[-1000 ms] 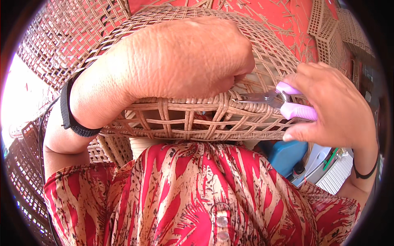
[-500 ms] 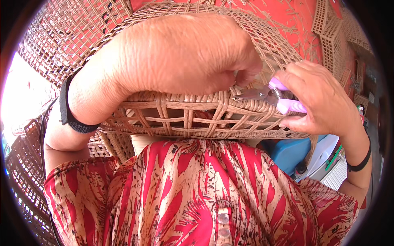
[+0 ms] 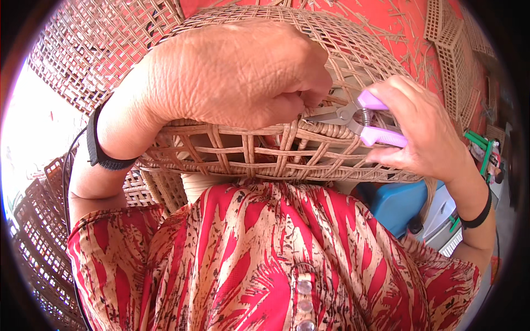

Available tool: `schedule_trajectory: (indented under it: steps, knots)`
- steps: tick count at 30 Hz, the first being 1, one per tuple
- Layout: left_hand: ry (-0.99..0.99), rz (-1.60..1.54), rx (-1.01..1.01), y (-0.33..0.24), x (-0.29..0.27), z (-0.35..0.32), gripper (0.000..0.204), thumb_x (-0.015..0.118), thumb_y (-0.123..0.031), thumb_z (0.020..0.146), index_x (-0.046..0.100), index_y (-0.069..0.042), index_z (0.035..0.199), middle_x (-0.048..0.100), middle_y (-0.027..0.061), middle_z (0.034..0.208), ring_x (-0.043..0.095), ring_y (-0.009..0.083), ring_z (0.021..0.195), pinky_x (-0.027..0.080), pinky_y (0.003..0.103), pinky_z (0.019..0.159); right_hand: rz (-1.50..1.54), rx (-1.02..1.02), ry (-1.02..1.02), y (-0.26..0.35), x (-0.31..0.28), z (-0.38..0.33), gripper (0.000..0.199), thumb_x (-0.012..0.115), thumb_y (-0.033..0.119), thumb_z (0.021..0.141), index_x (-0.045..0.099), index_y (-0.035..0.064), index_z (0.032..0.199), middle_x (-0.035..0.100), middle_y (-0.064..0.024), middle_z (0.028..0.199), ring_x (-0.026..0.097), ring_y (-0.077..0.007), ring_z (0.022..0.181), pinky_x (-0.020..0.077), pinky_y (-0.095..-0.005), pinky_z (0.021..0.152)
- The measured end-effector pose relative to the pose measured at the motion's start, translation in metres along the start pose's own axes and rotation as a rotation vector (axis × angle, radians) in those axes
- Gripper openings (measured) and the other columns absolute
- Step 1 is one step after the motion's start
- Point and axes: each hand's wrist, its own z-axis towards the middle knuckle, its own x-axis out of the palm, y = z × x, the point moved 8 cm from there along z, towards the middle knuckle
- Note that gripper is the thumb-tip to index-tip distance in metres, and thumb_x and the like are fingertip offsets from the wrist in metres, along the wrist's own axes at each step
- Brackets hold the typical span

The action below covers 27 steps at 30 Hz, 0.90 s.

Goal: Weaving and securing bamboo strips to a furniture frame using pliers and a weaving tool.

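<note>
A tan woven basket-like piece (image 3: pixel 251 157) with an open lattice side lies in front of me. My left hand (image 3: pixel 237 77) is closed over its wrapped rim, fingertips pinched together at the weave; whatever they grip is hidden behind the knuckles. In my right hand (image 3: pixel 422 129) is a pair of small snips with lilac handles (image 3: pixel 383 136) and a coiled spring. The handles are spread, and the metal blades (image 3: pixel 328 117) point left along the rim, their tips close beside my left fingertips.
Another woven lattice panel (image 3: pixel 105 49) stands at the upper left, and a darker woven piece (image 3: pixel 49 243) is at the lower left. Cut strands (image 3: pixel 408 49) litter the red floor (image 3: pixel 381 16). Woven frames (image 3: pixel 450 60) stand at the far right, with a blue plastic object (image 3: pixel 400 207) nearer me.
Both hands and the snips have moved slightly left along the rim. The blade tips remain beside the left fingertips, and the handles are still spread.
</note>
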Motion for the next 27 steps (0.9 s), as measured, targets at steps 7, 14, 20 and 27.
schedule_trajectory:
  steps: [7, 14, 20, 27]
  knots:
    - [0.036, -0.069, -0.144, 0.008, 0.002, 0.007, 0.008, 0.063, -0.002, 0.079, 0.058, 0.001, 0.084, 0.058, 0.0120, 0.078, 0.062, 0.0300, 0.075, 0.048, 0.039, 0.067, 0.054, 0.122, 0.164, 0.003, -0.005, 0.006, 0.084, 0.084, 0.031, 0.056, 0.049, -0.0019, 0.124, 0.053, -0.0188, 0.109, 0.053, -0.0405, 0.104, 0.0443, -0.0453, 0.090]
    - [-0.040, -0.015, -0.057, -0.009, -0.006, 0.009, 0.008, 0.063, -0.002, 0.080, 0.056, 0.000, 0.083, 0.056, 0.0121, 0.078, 0.060, 0.0326, 0.075, 0.047, 0.041, 0.068, -0.004, 0.061, 0.149, 0.004, -0.010, 0.001, 0.072, 0.084, 0.027, 0.058, 0.052, -0.0012, 0.117, 0.051, -0.0171, 0.103, 0.054, -0.0382, 0.098, 0.0461, -0.0451, 0.084]
    - [-0.066, 0.014, 0.005, -0.017, -0.006, 0.017, 0.009, 0.063, -0.002, 0.080, 0.056, 0.001, 0.084, 0.056, 0.0127, 0.080, 0.060, 0.0326, 0.076, 0.047, 0.041, 0.068, -0.101, 0.083, 0.197, 0.013, -0.013, -0.012, 0.059, 0.082, 0.019, 0.064, 0.053, -0.0018, 0.110, 0.052, -0.0158, 0.099, 0.055, -0.0358, 0.095, 0.0472, -0.0447, 0.078]
    - [-0.038, 0.064, -0.035, -0.023, -0.006, 0.017, 0.008, 0.063, -0.002, 0.082, 0.059, 0.001, 0.089, 0.058, 0.0123, 0.081, 0.061, 0.0306, 0.077, 0.048, 0.040, 0.068, -0.189, 0.119, 0.226, 0.024, -0.012, -0.018, 0.040, 0.077, 0.014, 0.073, 0.053, -0.0023, 0.102, 0.054, -0.0171, 0.091, 0.058, -0.0370, 0.089, 0.0473, -0.0452, 0.076]
